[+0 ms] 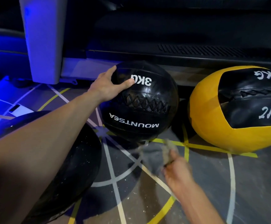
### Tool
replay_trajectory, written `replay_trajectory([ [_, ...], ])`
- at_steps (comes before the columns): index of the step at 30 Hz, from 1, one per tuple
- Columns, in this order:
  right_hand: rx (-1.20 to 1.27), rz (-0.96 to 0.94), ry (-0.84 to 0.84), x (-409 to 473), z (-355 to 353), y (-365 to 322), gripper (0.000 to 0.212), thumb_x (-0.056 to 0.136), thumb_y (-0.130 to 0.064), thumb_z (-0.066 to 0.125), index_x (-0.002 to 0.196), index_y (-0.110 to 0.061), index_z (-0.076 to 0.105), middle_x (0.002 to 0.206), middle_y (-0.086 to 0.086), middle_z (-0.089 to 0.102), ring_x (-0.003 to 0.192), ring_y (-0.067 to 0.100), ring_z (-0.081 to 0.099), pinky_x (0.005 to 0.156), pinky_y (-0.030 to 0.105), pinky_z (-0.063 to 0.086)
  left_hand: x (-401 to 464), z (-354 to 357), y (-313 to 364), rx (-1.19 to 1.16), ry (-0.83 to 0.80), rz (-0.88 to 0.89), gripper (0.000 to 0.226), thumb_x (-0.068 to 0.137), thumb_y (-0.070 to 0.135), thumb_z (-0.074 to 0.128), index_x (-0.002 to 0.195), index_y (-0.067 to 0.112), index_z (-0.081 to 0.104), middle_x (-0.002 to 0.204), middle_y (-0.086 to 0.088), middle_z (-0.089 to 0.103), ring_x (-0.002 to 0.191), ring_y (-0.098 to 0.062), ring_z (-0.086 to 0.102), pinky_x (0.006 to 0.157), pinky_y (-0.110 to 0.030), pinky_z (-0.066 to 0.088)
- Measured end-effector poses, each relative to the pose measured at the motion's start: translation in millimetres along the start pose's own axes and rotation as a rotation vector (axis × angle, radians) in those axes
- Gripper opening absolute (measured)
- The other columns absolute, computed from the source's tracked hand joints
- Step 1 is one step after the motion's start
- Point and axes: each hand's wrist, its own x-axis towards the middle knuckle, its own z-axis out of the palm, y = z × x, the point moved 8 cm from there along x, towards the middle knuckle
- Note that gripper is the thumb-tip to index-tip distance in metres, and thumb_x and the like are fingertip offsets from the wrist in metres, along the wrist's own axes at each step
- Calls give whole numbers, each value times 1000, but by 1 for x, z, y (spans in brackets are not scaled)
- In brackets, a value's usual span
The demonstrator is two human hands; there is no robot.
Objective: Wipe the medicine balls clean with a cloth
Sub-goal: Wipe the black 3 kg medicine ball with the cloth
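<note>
Three medicine balls sit on the dark gym floor (212, 183), which is crossed with white and yellow lines. Nearest the middle is a black ball (141, 102) marked "3KG" and "MOUNTSEA", its lettering upside down from where the person crouches, with a laced seam running across its face. The left hand (109, 86) rests on its upper left side, fingers spread and gently curved over the surface, thumb pointing toward the "3KG" print; it steadies the ball rather than closing round it. Just below the ball, the right hand (178, 168) is blurred, but its fingers are curled around a bunched grey cloth (154, 156), which hangs up and to the left of the hand, close to the underside of the black ball; I cannot tell whether cloth and ball touch. To the right, a little apart, lies a yellow and black ball (212, 120) marked "2KG", partly cut off by the frame edge. At lower left, under the left forearm, a third ball (76, 167), black and speckled with pale dust, lies close to the person. Behind them runs the low dark base of a machine (180, 52), and a pale upright post (41, 39) stands at the left in blue light.
</note>
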Motion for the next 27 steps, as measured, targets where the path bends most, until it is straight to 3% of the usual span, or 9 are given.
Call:
replay_trajectory([
  [2, 130, -68, 41, 7, 13, -32, 28, 109, -28, 41, 126, -11, 56, 79, 5, 58, 60, 14, 52, 44, 23, 42, -3, 1, 3, 23, 9, -15, 119, 62, 96, 61, 160, 42, 20, 162, -2, 32, 145, -30, 41, 119, -50, 35],
  [5, 62, -125, 149, 18, 47, -39, 30, 109, -18, 44, 137, -17, 52, 98, 4, 62, 72, 14, 55, 57, 27, 44, -7, 5, 11, 100, 24, -42, 116, 61, 100, 54, 158, 48, 18, 161, -1, 29, 144, -40, 38, 117, -53, 36],
  [8, 25, -143, 155, 13, 79, -17, 41, 109, -15, 42, 142, -37, 49, 100, -3, 61, 69, 11, 56, 52, 23, 46, -10, 8, 19, 125, 40, -66, 110, 66, 96, 56, 158, 48, 17, 161, -1, 27, 144, -46, 30, 115, -52, 32],
  [13, -42, -230, 150, 18, 46, -20, 41, 110, -16, 37, 149, -26, 47, 126, -6, 61, 115, 16, 60, 86, 30, 51, -5, -1, -4, -43, -7, -52, 101, 59, 97, 62, 147, 54, 38, 151, 5, 41, 140, -34, 42, 116, -51, 38],
  [16, -81, -251, 152, 36, 40, -36, 40, 111, -18, 34, 147, -28, 49, 101, -7, 60, 89, 9, 57, 71, 22, 43, -8, -5, -36, -196, -31, -74, 109, 50, 95, 70, 142, 41, 50, 143, 5, 53, 126, -19, 58, 108, -39, 48],
  [19, -77, -227, 158, 47, 41, -43, 32, 111, -25, 35, 132, -36, 57, 89, -5, 63, 75, 12, 60, 69, 31, 47, -20, 3, -50, -299, -32, -77, 105, 65, 79, 77, 152, 33, 42, 145, 7, 46, 130, -9, 47, 104, -25, 38],
  [22, -35, -213, 140, 56, 47, -44, 31, 111, -27, 35, 126, -33, 61, 82, -2, 66, 72, 17, 62, 70, 34, 47, -22, 16, -57, -471, -24, -135, 87, 86, 56, 74, 159, 37, 31, 138, 12, 44, 128, -5, 45, 106, -31, 41],
  [25, -30, -241, 160, 57, 49, -50, 33, 110, -23, 37, 133, -32, 59, 85, -7, 62, 72, 10, 57, 64, 29, 46, -20, 19, -58, -551, 9, -139, 94, 72, 68, 80, 153, 47, 38, 149, 13, 46, 134, -13, 50, 114, -41, 41],
  [27, -54, -273, 162, 52, 45, -56, 36, 110, -23, 38, 140, -34, 56, 78, -9, 56, 66, 10, 51, 59, 30, 42, -23, 22, -54, -589, 3, -106, 82, 81, 57, 79, 152, 47, 41, 148, 13, 48, 127, -1, 52, 108, -33, 42],
])
